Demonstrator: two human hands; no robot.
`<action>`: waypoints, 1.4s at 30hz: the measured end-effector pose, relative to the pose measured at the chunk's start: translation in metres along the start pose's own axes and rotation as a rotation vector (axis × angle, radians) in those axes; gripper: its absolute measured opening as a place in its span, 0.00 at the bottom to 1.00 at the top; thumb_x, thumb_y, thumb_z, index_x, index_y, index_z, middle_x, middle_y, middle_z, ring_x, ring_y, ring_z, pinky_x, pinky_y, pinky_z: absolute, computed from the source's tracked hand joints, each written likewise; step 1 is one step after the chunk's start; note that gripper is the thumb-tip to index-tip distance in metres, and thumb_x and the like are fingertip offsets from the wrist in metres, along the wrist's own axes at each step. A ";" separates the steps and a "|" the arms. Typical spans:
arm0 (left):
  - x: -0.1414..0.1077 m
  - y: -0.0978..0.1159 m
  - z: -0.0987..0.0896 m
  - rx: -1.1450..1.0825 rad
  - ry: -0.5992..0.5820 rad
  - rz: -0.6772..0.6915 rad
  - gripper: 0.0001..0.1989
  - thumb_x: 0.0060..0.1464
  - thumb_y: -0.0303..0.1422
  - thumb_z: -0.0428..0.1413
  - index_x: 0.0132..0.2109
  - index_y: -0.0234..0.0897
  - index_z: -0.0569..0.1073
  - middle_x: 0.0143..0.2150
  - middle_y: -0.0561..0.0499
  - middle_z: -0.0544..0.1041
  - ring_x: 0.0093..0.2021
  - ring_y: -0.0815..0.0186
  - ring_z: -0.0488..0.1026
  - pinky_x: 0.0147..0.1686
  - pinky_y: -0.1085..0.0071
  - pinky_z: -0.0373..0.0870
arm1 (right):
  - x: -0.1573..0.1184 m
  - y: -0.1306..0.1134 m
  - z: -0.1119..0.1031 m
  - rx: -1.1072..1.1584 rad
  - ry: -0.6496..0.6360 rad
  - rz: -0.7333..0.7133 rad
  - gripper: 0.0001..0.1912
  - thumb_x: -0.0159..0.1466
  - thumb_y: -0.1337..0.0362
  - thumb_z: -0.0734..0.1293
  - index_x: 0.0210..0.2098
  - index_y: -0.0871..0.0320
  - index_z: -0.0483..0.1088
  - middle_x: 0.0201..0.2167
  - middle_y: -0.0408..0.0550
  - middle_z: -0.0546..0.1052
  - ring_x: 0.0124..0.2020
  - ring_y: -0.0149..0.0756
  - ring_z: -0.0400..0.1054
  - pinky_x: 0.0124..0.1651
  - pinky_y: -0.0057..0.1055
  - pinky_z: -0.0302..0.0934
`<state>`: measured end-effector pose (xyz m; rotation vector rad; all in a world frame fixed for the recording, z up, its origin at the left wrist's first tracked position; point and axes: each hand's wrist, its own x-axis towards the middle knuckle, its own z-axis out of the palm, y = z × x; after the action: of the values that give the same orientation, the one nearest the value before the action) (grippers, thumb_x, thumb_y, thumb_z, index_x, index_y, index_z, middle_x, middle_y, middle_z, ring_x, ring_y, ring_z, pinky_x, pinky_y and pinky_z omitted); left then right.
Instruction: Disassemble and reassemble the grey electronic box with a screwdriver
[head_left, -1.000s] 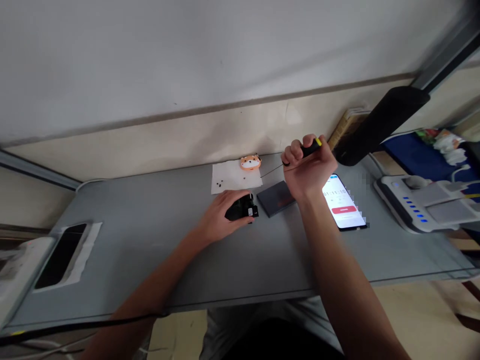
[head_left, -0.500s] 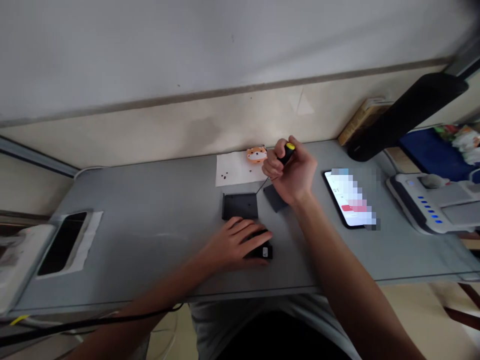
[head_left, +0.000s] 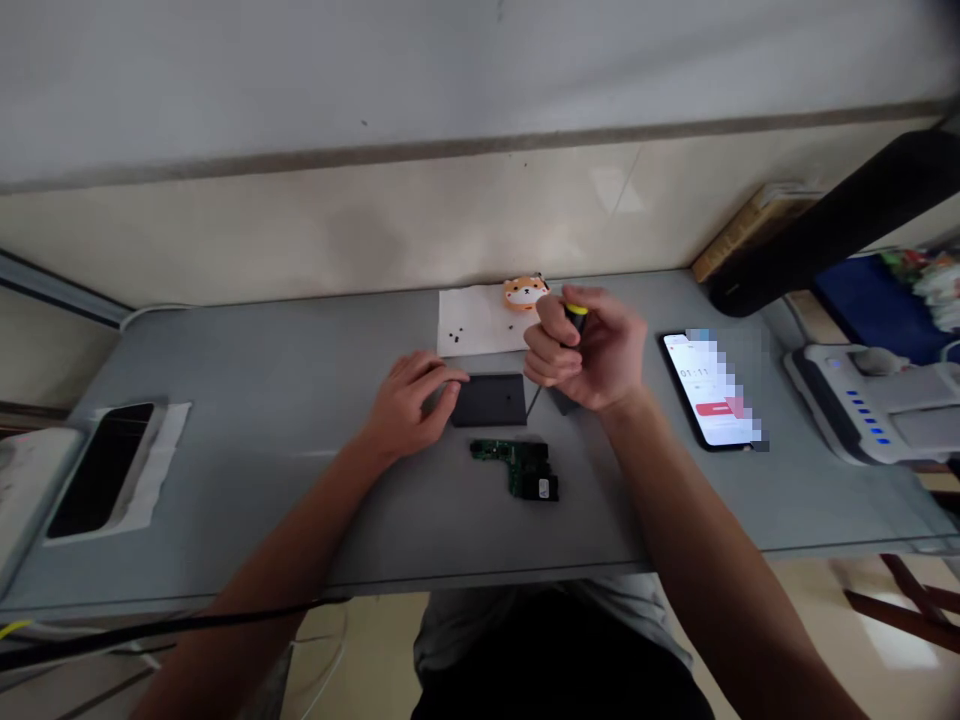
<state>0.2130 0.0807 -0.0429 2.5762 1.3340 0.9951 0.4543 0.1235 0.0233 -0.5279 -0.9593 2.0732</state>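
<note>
My right hand (head_left: 589, 345) is closed round the black and yellow handle of a screwdriver (head_left: 576, 312). The shaft slants down beside the right edge of a dark shallow casing (head_left: 491, 400). On the casing's left edge, my left hand (head_left: 416, 405) has its thumb and fingers closed. A green circuit board (head_left: 517, 465) with a black part and a white label lies in front of the casing. Behind, several tiny dark screws (head_left: 456, 335) rest on a white paper (head_left: 472, 310). Another dark flat piece (head_left: 564, 402) is partly hidden under my right hand.
An orange animal-face case (head_left: 525, 292) sits on the paper. To the right are a lit phone (head_left: 709, 390), a power strip (head_left: 847, 405) and a black cylinder (head_left: 832, 225). A dark phone (head_left: 105, 470) lies at the far left of the grey desk (head_left: 285, 400).
My left hand has let go of the circuit board, leaving it on the desk, and moved up and left to the casing. My right hand still holds the screwdriver.
</note>
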 end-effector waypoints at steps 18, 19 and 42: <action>-0.011 0.043 0.015 -0.027 -0.272 0.381 0.23 0.65 0.52 0.56 0.53 0.37 0.77 0.50 0.40 0.79 0.50 0.50 0.73 0.50 0.53 0.70 | -0.005 0.009 0.003 -0.125 -0.700 0.343 0.26 0.68 0.51 0.66 0.17 0.55 0.62 0.12 0.37 0.57 0.13 0.24 0.46 0.17 0.27 0.43; -0.012 0.042 0.017 -0.032 -0.281 0.373 0.23 0.65 0.52 0.55 0.53 0.38 0.77 0.51 0.40 0.79 0.51 0.50 0.73 0.51 0.52 0.69 | -0.004 0.012 0.002 -0.132 -0.715 0.349 0.25 0.68 0.52 0.65 0.18 0.56 0.63 0.12 0.37 0.57 0.13 0.24 0.46 0.17 0.26 0.43; -0.011 0.042 0.015 -0.009 -0.496 0.286 0.19 0.66 0.47 0.56 0.56 0.43 0.78 0.53 0.44 0.80 0.53 0.51 0.73 0.56 0.50 0.63 | -0.003 0.019 0.005 -0.083 -0.778 0.300 0.18 0.66 0.66 0.61 0.19 0.57 0.63 0.12 0.36 0.56 0.14 0.24 0.47 0.17 0.23 0.44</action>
<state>0.2463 0.0498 -0.0456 2.7960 0.8515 0.3340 0.4439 0.1115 0.0116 0.1424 -1.4717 2.5774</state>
